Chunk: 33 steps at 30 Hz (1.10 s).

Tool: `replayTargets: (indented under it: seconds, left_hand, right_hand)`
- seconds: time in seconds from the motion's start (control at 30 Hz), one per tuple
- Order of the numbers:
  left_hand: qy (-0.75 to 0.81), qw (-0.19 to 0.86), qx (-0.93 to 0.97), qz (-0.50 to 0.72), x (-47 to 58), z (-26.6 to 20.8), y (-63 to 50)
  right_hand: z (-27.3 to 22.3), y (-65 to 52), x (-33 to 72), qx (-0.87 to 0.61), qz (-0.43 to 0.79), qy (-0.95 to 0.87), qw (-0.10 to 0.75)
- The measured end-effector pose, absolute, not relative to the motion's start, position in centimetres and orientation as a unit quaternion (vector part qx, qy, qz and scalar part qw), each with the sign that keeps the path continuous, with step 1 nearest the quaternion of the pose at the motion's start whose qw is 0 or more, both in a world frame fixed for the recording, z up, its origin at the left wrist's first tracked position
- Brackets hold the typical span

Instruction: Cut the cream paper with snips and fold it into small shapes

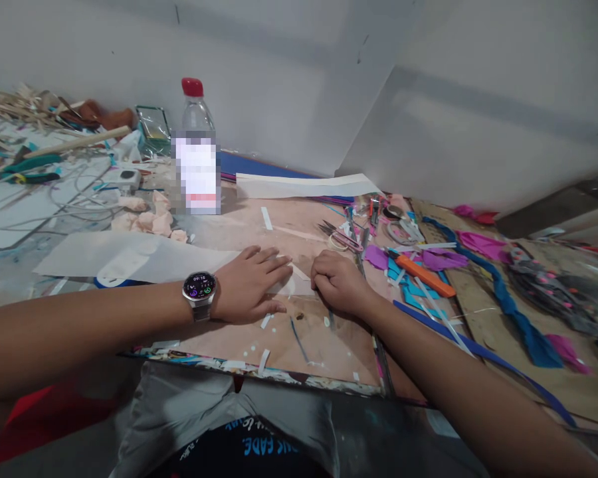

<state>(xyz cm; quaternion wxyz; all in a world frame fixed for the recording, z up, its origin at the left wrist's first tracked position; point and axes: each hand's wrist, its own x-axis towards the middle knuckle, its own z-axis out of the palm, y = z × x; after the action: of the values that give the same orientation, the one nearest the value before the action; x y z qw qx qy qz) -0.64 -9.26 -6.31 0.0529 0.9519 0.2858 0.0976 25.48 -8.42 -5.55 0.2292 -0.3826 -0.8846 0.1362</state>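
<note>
A long cream paper strip [194,260] lies across the work board and runs beneath my left hand [252,282]. That hand is flat, palm down with its fingers stretched out, and a smartwatch [199,289] sits on its wrist. At the strip's right end, my right hand [339,282] is closed with its fingers curled in, gripping the edge of the paper. The fingertips of this hand are hidden under the fist. A short bit of the strip shows between the two hands. Small white paper scraps [266,218] lie around them on the board.
A clear bottle with a red cap [193,87] stands behind the strip. Another cream strip [303,186] lies at the back. Thread snips [339,236] and an orange utility knife [423,273] lie to the right. Pliers [30,166] and crumpled peach pieces [152,216] are on the left.
</note>
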Motion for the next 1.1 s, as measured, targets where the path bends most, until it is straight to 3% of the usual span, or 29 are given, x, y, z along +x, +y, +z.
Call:
replayTargets:
  seconds: [0.23,1.1]
  left_hand:
    - [0.280,0.054,0.952,0.111,-0.66,-6.48,-9.22]
    - [0.290,0.074,0.947,0.120,-0.57,-6.21,-9.11]
  right_hand:
    - [-5.54,-8.40,25.30,-0.386,0.162,-0.872,0.252]
    - [-5.23,-7.72,26.11,-0.345,0.166,-0.899,0.211]
